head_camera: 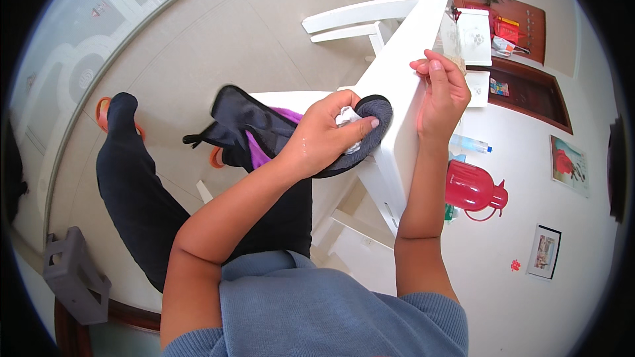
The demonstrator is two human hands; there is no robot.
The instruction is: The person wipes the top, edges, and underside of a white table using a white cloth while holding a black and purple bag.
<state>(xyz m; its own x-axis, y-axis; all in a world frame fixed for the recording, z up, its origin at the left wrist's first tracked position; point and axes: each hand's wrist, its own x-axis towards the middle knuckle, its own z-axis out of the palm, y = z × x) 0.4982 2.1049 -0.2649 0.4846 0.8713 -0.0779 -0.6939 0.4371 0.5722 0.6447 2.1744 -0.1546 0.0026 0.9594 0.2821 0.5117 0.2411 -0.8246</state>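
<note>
My left hand is closed around a grey cleaning cloth with black edging. Crumpled white tissue is bunched between the thumb, the fingers and the cloth. Beneath that forearm hang more dark grey cloths with black trim, and purple fabric shows among them; whether they join the held cloth is hidden. Just over the edge of the white table, my right hand has its fingers loosely curled, and nothing is visible in it.
A red thermos jug, a clear plastic bottle and white boxes are beyond my right arm. White chairs are by the table's far end. A grey plastic stool is at lower left, near my legs.
</note>
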